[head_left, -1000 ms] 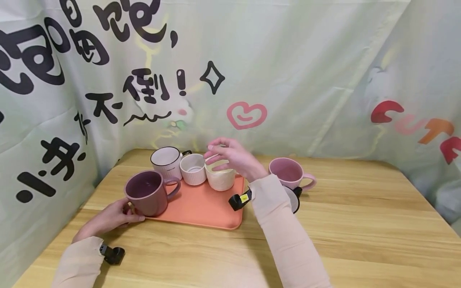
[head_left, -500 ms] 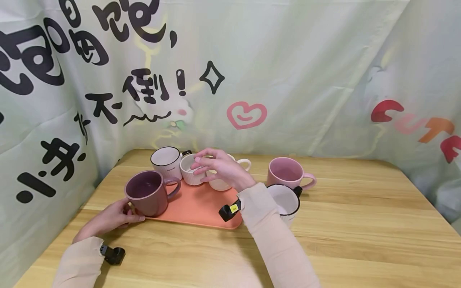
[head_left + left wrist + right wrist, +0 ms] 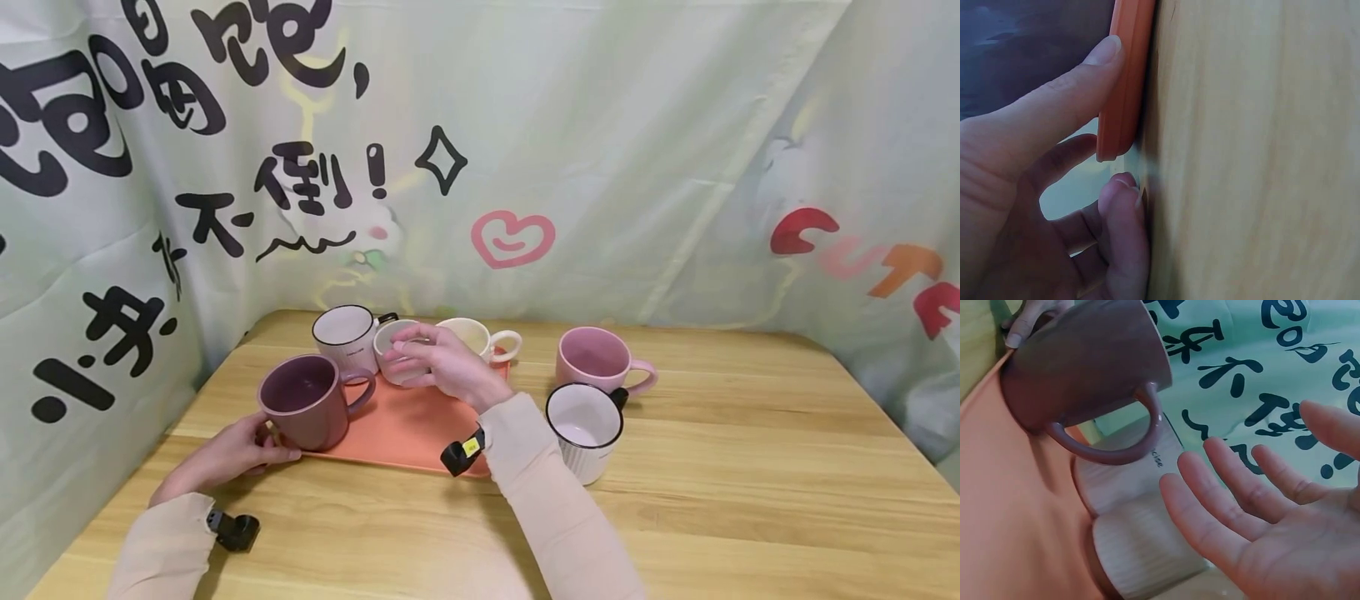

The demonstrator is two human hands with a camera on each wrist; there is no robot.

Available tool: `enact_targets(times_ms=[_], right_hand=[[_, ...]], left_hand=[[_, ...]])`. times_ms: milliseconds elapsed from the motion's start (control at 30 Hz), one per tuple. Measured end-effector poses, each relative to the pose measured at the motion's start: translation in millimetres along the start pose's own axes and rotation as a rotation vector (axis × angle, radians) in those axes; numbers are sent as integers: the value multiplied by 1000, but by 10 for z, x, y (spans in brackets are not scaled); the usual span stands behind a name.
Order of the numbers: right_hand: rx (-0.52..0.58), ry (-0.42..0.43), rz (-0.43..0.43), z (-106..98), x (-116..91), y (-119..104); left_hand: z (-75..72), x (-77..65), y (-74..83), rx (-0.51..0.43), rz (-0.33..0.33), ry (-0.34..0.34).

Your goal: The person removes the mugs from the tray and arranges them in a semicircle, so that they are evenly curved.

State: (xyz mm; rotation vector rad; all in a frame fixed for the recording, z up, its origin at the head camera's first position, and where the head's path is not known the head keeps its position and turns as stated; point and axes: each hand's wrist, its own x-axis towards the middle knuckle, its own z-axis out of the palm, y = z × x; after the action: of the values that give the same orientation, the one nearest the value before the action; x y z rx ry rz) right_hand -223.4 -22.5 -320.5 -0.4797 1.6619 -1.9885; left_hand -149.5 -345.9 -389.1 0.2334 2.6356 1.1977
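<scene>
My left hand (image 3: 228, 458) holds the near left corner of an orange tray (image 3: 397, 433). Its thumb (image 3: 1072, 94) lies on the tray's rim, and the other fingers curl round the corner. A dark purple mug (image 3: 303, 417) stands on the tray beside that hand, its handle pointing right. Over the tray, my right hand (image 3: 450, 364) hovers empty with its fingers spread and slightly bent. It partly covers a white ribbed cup (image 3: 392, 367) and a cream mug (image 3: 468, 333). At the tray's back left stands a white black-rimmed mug (image 3: 347, 333).
To the tray's right, a pink mug (image 3: 594, 358) and another white black-rimmed mug (image 3: 585, 433) stand close together on the wooden table (image 3: 750, 467). A printed cloth (image 3: 622, 167) hangs behind the table and along its sides.
My right hand has moved left and a little nearer, from over the cream mug to before the ribbed cup. This uncovers the black-rimmed mug on the right. My left hand stays put.
</scene>
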Motion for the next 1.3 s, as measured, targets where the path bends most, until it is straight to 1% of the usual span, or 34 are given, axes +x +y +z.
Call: enact_targets(times_ms=[200, 300, 367, 733, 867, 1000, 1100, 1233, 1300], right_hand=[[29, -52, -16, 50, 41, 103], [59, -23, -12, 46, 51, 141], [73, -19, -7, 45, 74, 168], [68, -56, 23, 63, 133, 312], [34, -63, 20, 88, 151, 367], [-69, -65, 8, 138, 172, 438], [-112, -67, 5, 184, 177, 476], [-58, -85, 6, 284, 190, 537], [-28, -75, -2, 346, 204, 571]], left_hand=[[-14, -27, -30, 18, 5, 15], [9, 0, -29, 12, 21, 7], [20, 7, -22, 12, 22, 6], [42, 25, 13, 14, 8, 12], [42, 33, 14, 7, 10, 12], [40, 32, 6, 2, -1, 14], [40, 32, 2, 3, -5, 17], [43, 32, 4, 11, -6, 21], [47, 33, 6, 11, -7, 21]])
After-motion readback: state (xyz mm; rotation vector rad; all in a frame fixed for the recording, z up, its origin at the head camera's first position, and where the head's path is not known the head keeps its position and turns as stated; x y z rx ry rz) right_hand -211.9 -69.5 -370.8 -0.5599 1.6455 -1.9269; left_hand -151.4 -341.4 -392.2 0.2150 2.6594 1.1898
